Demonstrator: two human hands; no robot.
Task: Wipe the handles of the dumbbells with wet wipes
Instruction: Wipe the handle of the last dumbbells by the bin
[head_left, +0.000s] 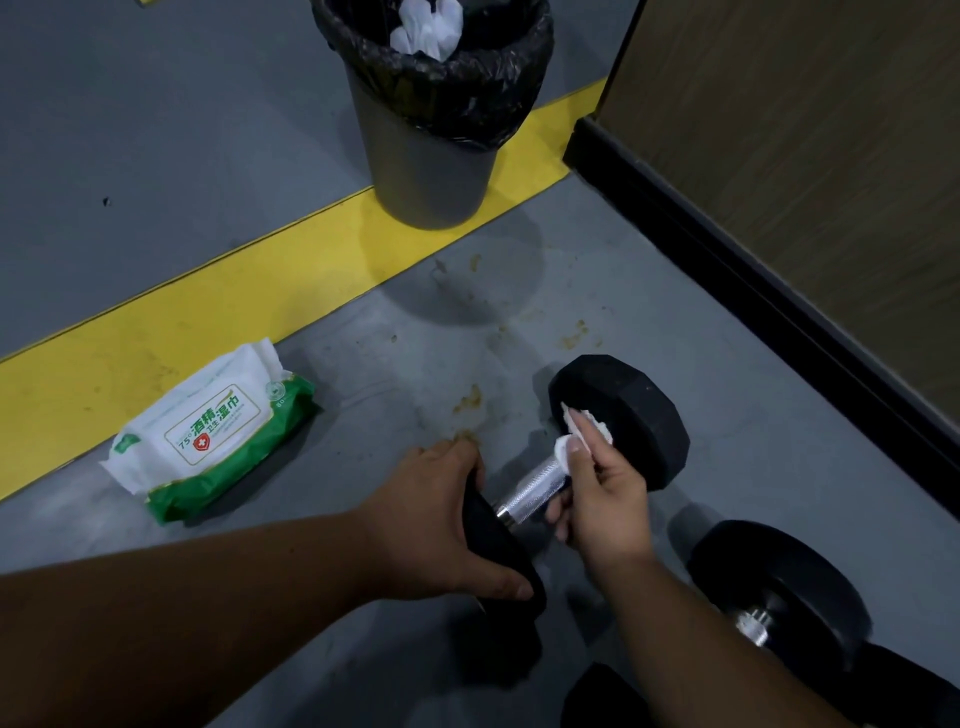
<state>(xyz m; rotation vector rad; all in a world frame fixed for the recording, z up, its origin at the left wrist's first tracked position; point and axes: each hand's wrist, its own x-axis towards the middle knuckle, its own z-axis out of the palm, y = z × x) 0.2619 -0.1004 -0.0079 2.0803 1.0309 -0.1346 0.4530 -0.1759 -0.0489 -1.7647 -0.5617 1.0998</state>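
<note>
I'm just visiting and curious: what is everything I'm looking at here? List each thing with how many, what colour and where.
dumbbell being wiped: one, black ends with a silver handle, on the floor at centre
second dumbbell: one, black with a silver handle, lower right
wet wipe: one, white, against the handle near the far end
wipes pack: one, white and green, on the floor at left
bin: one, grey with a black liner, top centre, on the stripe
used wipes: white, inside the bin, count unclear
floor stripe: one, yellow, diagonal
wall panel: brown, black base, right
left hand: grips the near end
right hand: holds the wipe on the handle
</note>
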